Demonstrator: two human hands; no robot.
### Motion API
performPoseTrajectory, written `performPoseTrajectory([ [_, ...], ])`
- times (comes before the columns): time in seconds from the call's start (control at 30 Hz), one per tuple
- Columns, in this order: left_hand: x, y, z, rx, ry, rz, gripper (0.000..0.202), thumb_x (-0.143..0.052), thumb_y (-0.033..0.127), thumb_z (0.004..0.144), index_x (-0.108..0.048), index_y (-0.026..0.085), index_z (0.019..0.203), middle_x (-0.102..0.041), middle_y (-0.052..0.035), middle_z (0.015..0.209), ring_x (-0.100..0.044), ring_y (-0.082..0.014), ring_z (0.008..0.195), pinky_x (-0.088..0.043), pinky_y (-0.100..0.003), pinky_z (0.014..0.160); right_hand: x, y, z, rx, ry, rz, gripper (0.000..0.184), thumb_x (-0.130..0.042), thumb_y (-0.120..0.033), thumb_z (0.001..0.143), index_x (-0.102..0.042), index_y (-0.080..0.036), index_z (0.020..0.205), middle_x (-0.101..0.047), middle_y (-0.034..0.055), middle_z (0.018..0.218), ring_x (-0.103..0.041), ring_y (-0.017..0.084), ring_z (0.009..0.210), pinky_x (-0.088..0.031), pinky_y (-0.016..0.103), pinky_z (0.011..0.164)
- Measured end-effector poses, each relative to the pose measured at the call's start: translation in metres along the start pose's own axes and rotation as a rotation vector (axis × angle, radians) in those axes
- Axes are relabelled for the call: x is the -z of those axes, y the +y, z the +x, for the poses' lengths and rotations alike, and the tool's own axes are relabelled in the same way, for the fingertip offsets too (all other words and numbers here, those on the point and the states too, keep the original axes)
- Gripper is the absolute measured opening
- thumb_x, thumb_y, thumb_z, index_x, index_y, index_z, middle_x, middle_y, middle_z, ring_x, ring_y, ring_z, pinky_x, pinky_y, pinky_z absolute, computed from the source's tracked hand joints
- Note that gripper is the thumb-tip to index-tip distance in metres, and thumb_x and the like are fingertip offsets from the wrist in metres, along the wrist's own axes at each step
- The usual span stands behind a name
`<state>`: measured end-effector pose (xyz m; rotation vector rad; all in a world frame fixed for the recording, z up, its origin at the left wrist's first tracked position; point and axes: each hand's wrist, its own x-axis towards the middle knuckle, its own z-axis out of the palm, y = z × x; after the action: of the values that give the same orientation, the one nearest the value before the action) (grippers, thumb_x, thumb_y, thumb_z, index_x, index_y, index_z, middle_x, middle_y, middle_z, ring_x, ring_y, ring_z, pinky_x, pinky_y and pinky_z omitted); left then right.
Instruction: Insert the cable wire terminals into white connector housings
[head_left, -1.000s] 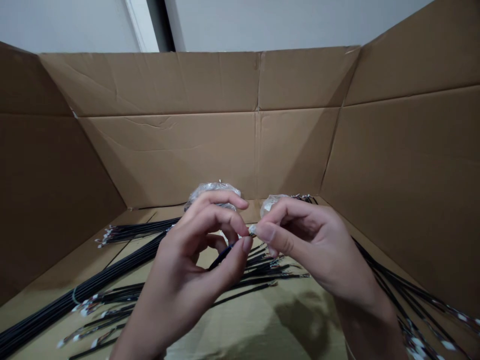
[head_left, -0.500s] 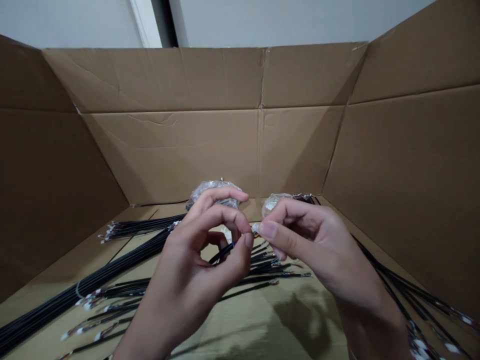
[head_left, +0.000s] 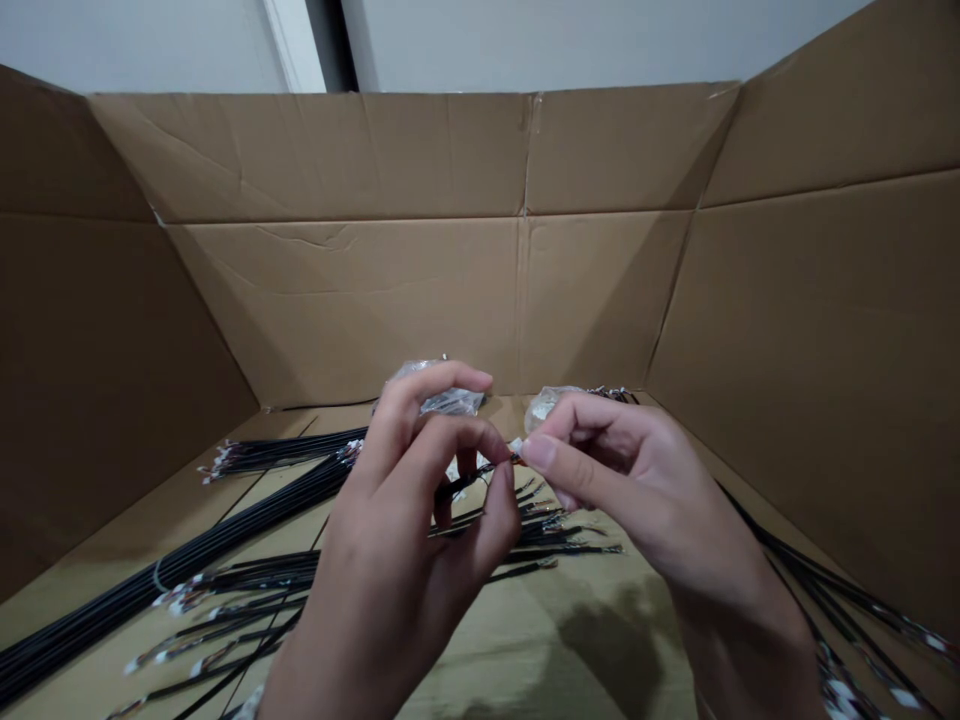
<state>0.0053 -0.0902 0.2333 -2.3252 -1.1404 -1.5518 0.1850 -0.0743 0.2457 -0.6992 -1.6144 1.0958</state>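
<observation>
My left hand (head_left: 420, 530) is closed around a black cable (head_left: 450, 490), with thumb and forefinger pinching near its end, where thin coloured wires come out. A small white connector (head_left: 517, 447) sits at the tips of my right hand (head_left: 622, 480), pinched between thumb and forefinger. The coloured wires meet the connector in the narrow gap between both hands. Whether the wires are seated in it I cannot tell. Below and behind my hands lie several black cables (head_left: 555, 550) with bare coloured wire ends.
Cardboard walls (head_left: 337, 300) rise at the back and both sides. A tied bundle of black cables (head_left: 172, 560) lies left, with loose cables (head_left: 217, 605) beside it. Two clear plastic bags (head_left: 450, 398) stand at the back. More cables (head_left: 832, 590) with white connectors lie right.
My left hand has moved slightly right and turned, and its thumb and forefinger sit a little further apart. My right hand keeps its pinch on the connector, almost unmoved.
</observation>
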Motion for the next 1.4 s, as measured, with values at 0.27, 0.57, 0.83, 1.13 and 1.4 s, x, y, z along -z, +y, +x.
performPoseTrajectory([
  [0.27,0.002,0.001,0.000,0.004,-0.020,0.002,0.010,-0.057,0.018,0.100,-0.061,0.027,0.095,-0.059,-0.0061,0.126,-0.069,-0.0200,0.108,-0.061,-0.029,0.073,0.001,0.000,0.000,0.019,-0.018,-0.049,0.033,-0.075,-0.037,0.097,-0.061,-0.019,0.073,-0.053,-0.0054,0.066,-0.047,0.010,0.062,-0.038,0.024,0.055],
  [0.57,0.000,0.001,-0.002,-0.036,-0.036,0.016,0.013,-0.057,0.013,0.100,-0.060,0.025,0.098,-0.059,-0.0057,0.127,-0.069,-0.0187,0.109,-0.061,-0.026,0.078,0.003,0.002,0.002,0.013,-0.032,-0.047,0.029,-0.076,-0.031,0.096,-0.062,-0.018,0.074,-0.053,-0.0062,0.067,-0.045,0.009,0.062,-0.037,0.022,0.055],
  [0.83,0.000,-0.005,-0.001,-0.081,0.037,0.074,0.012,-0.059,0.013,0.099,-0.063,0.024,0.102,-0.059,-0.0066,0.129,-0.067,-0.0122,0.091,-0.059,-0.021,0.067,-0.004,0.003,0.004,0.016,0.057,-0.077,0.027,-0.071,-0.033,0.095,-0.062,-0.020,0.073,-0.052,-0.0060,0.065,-0.046,0.009,0.060,-0.039,0.022,0.055],
  [1.13,-0.012,0.005,-0.002,-0.149,0.176,0.179,0.013,-0.062,0.009,0.098,-0.063,0.021,0.093,-0.060,-0.0082,0.138,-0.063,-0.0062,0.068,-0.064,-0.027,0.074,-0.007,-0.003,-0.007,-0.062,0.132,-0.207,0.033,-0.066,-0.042,0.096,-0.062,-0.021,0.072,-0.057,-0.0032,0.067,-0.052,0.012,0.062,-0.044,0.024,0.054],
  [1.4,-0.008,0.010,-0.005,-0.043,0.133,0.080,0.017,-0.065,0.015,0.100,-0.066,0.029,0.110,-0.052,-0.0014,0.144,-0.065,-0.0061,0.075,-0.064,-0.027,0.078,-0.004,-0.001,-0.008,0.023,0.134,-0.116,0.013,-0.066,-0.028,0.097,-0.073,-0.023,0.087,-0.072,-0.0027,0.076,-0.065,0.013,0.070,-0.052,0.023,0.062],
])
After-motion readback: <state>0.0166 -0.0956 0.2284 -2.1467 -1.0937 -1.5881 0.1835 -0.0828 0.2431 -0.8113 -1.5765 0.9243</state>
